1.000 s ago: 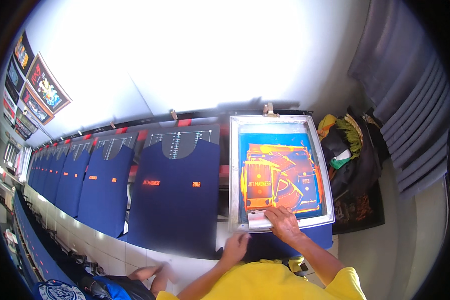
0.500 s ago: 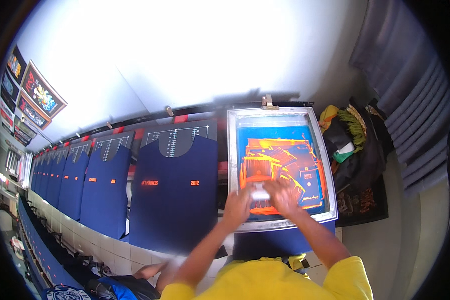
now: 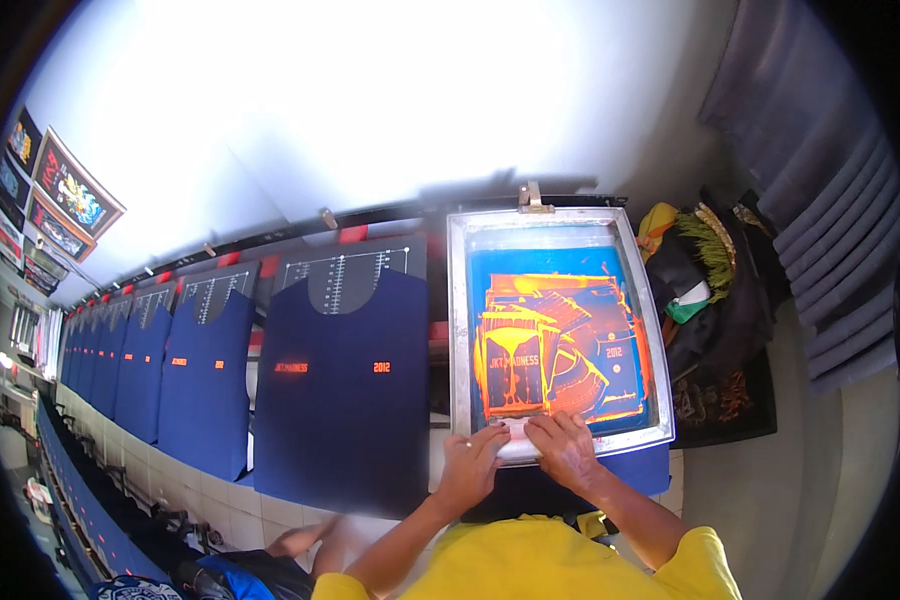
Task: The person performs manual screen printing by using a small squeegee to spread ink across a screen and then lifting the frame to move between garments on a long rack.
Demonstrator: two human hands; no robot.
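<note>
Just beyond both hands — squeegee

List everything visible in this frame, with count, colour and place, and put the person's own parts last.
Printing screen: one, metal frame, blue mesh smeared with orange ink, right of centre on the table.
Squeegee: one, pale, at the screen's near edge under both hands.
Shirts on boards: a row, navy with small orange prints, running off to the left; count unclear.
Framed pictures: several, multicoloured, on the left wall.
Heap of cloth: dark with yellow and green pieces, right of the screen.
Corrugated panel: grey, far right.
Yellow shirt: one, lower edge.
Left hand: on the squeegee.
Right hand: on the squeegee.
</note>
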